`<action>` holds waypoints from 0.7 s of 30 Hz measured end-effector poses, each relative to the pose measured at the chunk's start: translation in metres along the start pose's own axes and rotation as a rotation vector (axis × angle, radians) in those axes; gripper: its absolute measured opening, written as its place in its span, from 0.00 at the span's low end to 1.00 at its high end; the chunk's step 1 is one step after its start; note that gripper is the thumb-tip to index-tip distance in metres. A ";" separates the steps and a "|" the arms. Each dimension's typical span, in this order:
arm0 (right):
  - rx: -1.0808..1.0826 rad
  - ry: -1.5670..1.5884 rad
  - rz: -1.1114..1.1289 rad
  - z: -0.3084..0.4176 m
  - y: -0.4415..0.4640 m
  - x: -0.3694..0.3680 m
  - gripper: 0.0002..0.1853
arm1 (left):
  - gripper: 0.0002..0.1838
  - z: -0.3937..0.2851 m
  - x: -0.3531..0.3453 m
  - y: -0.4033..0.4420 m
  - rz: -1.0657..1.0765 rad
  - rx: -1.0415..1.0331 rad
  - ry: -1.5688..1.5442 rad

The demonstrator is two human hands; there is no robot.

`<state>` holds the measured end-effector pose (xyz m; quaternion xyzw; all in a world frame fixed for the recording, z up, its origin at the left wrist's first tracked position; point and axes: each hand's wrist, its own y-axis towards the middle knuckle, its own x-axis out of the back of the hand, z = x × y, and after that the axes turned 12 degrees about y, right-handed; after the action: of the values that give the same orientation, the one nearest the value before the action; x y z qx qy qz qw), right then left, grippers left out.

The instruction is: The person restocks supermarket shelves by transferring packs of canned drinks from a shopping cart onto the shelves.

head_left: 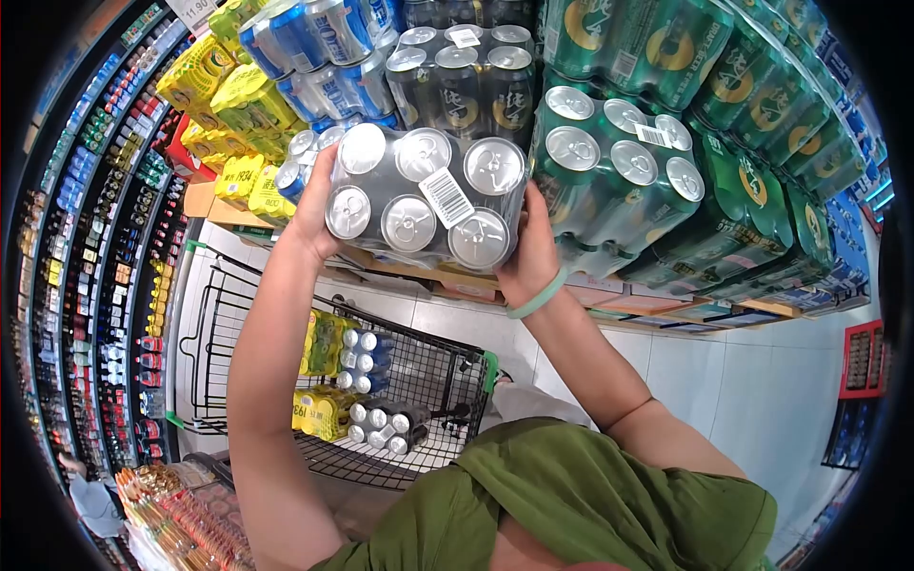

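Observation:
A shrink-wrapped six-pack of cans (404, 195) is held up between my two hands, its silver can tops and a white barcode label facing me. My left hand (314, 211) grips its left end, and my right hand (533, 249), with a pale green band at the wrist, grips the right end. Just beyond it are black can packs (459, 95) on the display. Green can packs (619, 157) stand to its right, and blue-and-white packs (324, 57) lie beyond its left side.
Below my arms stands a black wire shopping cart (428, 366) holding yellow packs (324, 411), a blue can pack (366, 360) and a dark can pack (388, 428). Yellow packs (238, 100) are stacked at the upper left. Drink shelves (114, 247) line the left side.

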<state>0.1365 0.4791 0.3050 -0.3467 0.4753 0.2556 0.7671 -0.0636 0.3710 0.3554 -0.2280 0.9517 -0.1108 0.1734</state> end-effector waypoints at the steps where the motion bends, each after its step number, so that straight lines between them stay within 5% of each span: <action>1: 0.000 0.001 0.000 0.000 0.000 0.000 0.26 | 0.31 -0.001 0.000 0.000 0.007 0.017 -0.015; 14: -0.023 -0.231 -0.027 0.001 -0.017 -0.007 0.35 | 0.38 -0.010 0.006 0.010 0.151 0.082 -0.009; 21: 0.023 -0.261 0.079 0.002 -0.014 -0.004 0.40 | 0.39 -0.022 -0.005 0.009 0.014 0.133 0.192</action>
<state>0.1461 0.4714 0.3134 -0.2825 0.3875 0.3231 0.8159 -0.0716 0.3839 0.3746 -0.1977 0.9560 -0.1940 0.0969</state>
